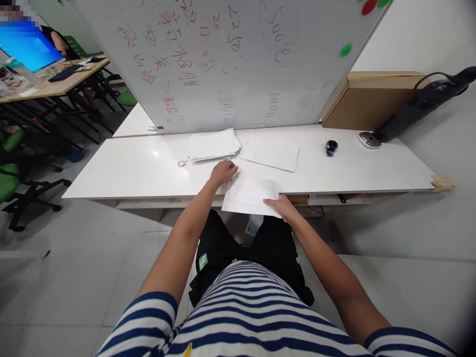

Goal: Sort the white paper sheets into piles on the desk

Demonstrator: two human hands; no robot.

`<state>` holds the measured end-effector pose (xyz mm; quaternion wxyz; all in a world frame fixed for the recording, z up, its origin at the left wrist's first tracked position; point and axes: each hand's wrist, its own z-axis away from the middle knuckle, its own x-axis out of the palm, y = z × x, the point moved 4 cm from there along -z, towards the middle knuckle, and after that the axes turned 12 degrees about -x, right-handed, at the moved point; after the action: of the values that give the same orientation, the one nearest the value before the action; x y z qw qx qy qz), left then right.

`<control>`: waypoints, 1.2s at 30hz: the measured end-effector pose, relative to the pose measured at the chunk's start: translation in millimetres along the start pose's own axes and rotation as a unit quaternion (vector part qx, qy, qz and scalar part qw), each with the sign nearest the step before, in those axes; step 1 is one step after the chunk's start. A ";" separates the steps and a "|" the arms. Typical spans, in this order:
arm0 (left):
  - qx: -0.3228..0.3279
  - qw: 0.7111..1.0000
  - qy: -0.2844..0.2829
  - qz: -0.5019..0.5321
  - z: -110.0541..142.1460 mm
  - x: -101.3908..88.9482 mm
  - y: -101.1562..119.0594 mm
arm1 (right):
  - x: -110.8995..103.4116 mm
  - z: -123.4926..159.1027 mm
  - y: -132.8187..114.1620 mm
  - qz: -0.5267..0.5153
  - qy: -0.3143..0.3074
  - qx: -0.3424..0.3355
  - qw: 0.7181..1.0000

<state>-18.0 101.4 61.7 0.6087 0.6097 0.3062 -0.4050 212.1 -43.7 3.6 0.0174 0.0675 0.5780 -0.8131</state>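
A white printed sheet of paper (pixel 251 196) lies at the front edge of the white table (pixel 141 171) and hangs partly over it. My right hand (pixel 282 207) pinches the sheet's near right corner, fingers closed on it. At the sheet's far left corner rests my left hand (pixel 223 172), fingers curled down on the paper and the table. Just beyond my left hand sits a stack of white paper (pixel 213 145). Loose sheets (pixel 273 153) lie to the right of the stack.
A small ring (pixel 182 163) lies left of the stack. A blue and black gadget (pixel 330 147) sits further right, near a black device on a white base (pixel 409 111) and a cardboard box (pixel 368 101). A whiteboard (pixel 230 59) stands behind. A person sits at a far desk (pixel 55 84).
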 end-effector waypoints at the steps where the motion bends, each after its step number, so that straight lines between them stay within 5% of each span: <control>1: 0.000 1.000 0.001 -0.001 0.0 0.1 -0.1 | -0.2 -0.1 0.0 0.002 0.001 0.002 1.000; 16: 0.008 0.989 -0.002 -0.146 -8.2 17.1 7.6 | -0.4 -0.1 -3.6 0.008 -0.001 -0.012 1.000; 25: -0.041 0.998 -0.021 -0.036 -2.7 3.4 0.6 | 3.8 2.7 -3.5 0.014 0.003 -0.029 0.999; 31: -0.042 0.993 0.098 0.055 7.1 -21.2 -0.1 | 3.4 8.5 -3.9 0.039 0.008 -0.024 0.999; 36: -0.039 0.980 0.188 0.056 27.6 -32.0 -24.3 | -20.5 18.7 -8.0 0.065 0.039 -0.028 0.997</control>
<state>-57.9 79.6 79.3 0.5857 0.6667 0.3957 -0.2363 229.9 -59.7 19.8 0.0496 0.1359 0.5948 -0.7908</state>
